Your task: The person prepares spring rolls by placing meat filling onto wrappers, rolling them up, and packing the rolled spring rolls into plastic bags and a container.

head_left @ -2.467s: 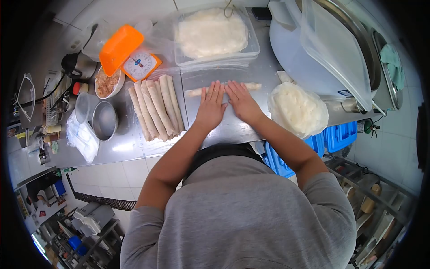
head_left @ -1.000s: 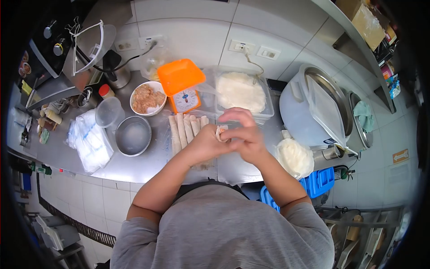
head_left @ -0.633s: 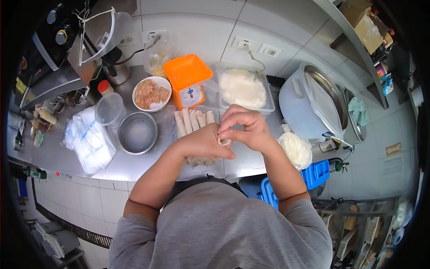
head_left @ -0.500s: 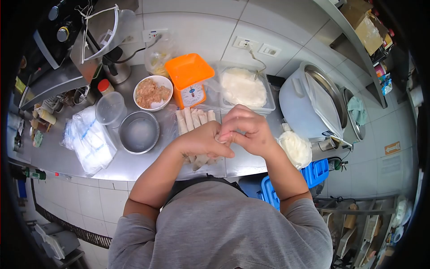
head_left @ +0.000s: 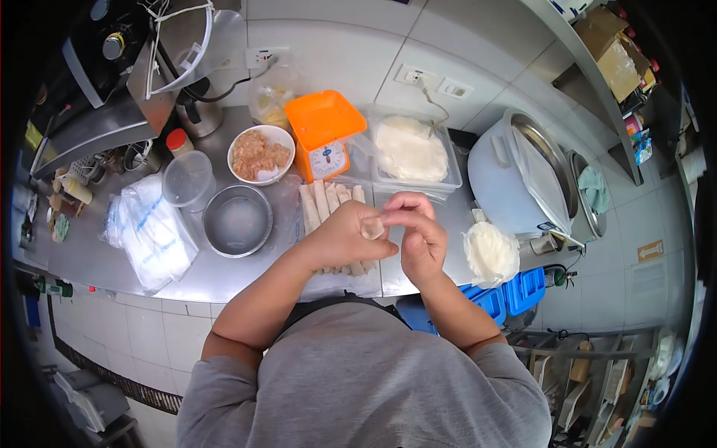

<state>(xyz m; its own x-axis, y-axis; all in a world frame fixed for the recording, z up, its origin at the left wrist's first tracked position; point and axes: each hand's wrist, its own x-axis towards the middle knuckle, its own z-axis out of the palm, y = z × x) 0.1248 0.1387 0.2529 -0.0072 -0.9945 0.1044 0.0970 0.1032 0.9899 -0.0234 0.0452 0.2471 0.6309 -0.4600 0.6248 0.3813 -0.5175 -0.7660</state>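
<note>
My left hand (head_left: 345, 235) is closed around a pale spring roll (head_left: 372, 228), whose end shows between thumb and forefinger; its rest is hidden in the fist. Beside that end is my right hand (head_left: 422, 237), its fingers bent and thumb apart, the fingertips at or very near the wrapper. Beneath and behind my left hand, several pale spring rolls (head_left: 323, 201) lie side by side on the steel counter. To the right sits a round stack of thin white wrappers (head_left: 491, 254). A white bowl (head_left: 260, 177) of minced filling (head_left: 258, 153) stands behind on the left.
An orange kitchen scale (head_left: 326, 123) and a clear tub (head_left: 418, 183) of white wrappers stand at the back. On the left are a metal bowl (head_left: 237, 222), a clear plastic container (head_left: 188, 181) and plastic bags (head_left: 153, 231). A large pot (head_left: 497, 168) stands at right; blue crates (head_left: 523, 291) are below.
My right hand has pulled slightly away from my left, its pinch loosened and thumb lowered. The end of the spring roll in my left hand now shows more clearly. The view has shifted slightly.
</note>
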